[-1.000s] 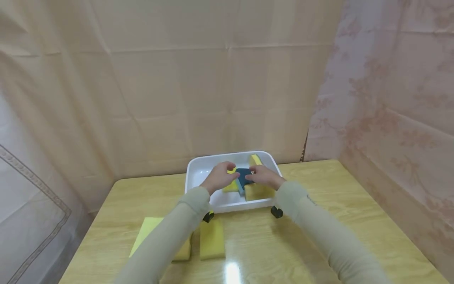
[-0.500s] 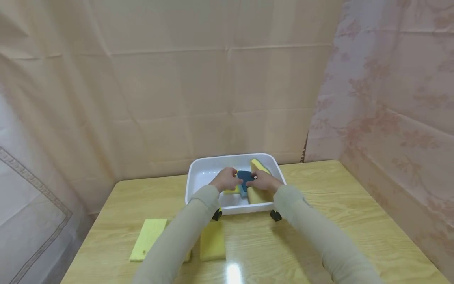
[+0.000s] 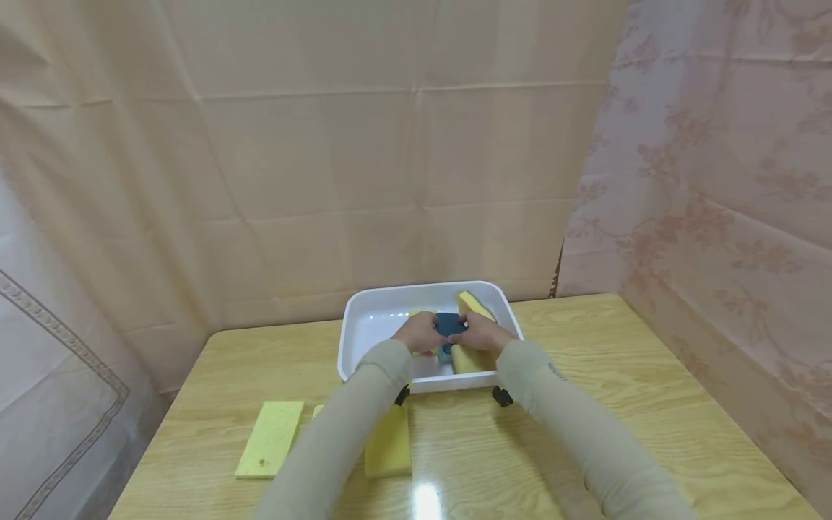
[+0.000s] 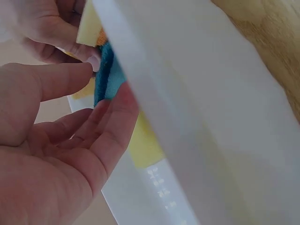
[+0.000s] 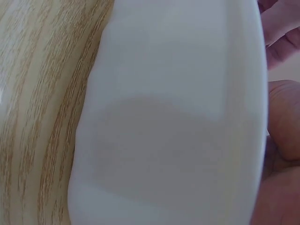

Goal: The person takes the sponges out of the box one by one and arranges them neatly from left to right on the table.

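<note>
A blue sponge (image 3: 450,323), dark on its face with a lighter layer, stands in the white tray (image 3: 364,295). My left hand (image 3: 419,334) pinches its left side; in the left wrist view the thumb lies near the dark layer and the fingertips touch the light blue layer of the sponge (image 4: 114,84). From the other side my right hand (image 3: 482,334) holds the same sponge between thumb and fingers, some of them hidden. Under and beside the right hand are a yellow sponge (image 3: 471,360) and an upright yellow sponge (image 3: 474,303). More yellow shows behind the left hand.
On the wooden table (image 3: 585,390) before the tray lie a pale yellow sponge (image 3: 269,439) and a darker yellow sponge (image 3: 388,444), with another mostly hidden by the left sleeve (image 3: 331,440). A beige curtain (image 3: 390,180) hangs behind the table. The tray's wall (image 5: 173,117) fills the right wrist view.
My left hand has moved right and down to the blue sponge, and both hands have drawn together on it. The left forearm has shifted right, uncovering the pale yellow sponge.
</note>
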The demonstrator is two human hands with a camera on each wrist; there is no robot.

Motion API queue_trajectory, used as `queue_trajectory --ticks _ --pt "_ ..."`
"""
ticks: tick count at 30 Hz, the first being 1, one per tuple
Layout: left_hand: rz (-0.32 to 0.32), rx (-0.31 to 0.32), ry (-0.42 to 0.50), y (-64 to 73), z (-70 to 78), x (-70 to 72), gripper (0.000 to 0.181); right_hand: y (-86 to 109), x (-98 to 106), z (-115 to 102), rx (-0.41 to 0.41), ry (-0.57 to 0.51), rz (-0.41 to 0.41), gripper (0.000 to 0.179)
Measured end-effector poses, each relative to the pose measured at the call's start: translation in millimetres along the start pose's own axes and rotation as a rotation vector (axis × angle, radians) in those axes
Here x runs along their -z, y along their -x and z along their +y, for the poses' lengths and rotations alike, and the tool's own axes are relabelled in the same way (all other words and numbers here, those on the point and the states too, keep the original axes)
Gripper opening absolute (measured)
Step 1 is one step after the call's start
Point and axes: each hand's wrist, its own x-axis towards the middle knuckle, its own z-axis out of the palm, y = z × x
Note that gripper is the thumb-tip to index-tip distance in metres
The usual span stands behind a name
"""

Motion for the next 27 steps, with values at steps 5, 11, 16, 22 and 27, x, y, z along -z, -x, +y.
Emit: queue_trajectory --ticks 5,11,16,22,27 --pt "0.03 0.011 -0.089 -0.1 3.0 -0.8 0.022 1.9 -0.6 -1.2 -0.015 0.007 0.01 0.052" --pt "0.004 0.027 -0.211 2.9 9.4 -1.0 0.022 4.6 -0.5 -1.2 -0.015 0.019 0.013 0.053" --pt "-0.013 0.003 -0.278 2.3 13.4 -1.3 0.027 4.6 0.5 0.7 -0.017 0.036 0.017 0.052" --pt "0.015 0.011 -0.316 2.4 10.9 0.1 0.023 3.1 0.8 -0.1 -0.026 0.034 0.023 0.055" --pt "0.03 -0.006 -0.332 5.7 11.3 2.7 0.021 2.3 1.1 -1.8 -0.036 0.036 0.022 0.057"
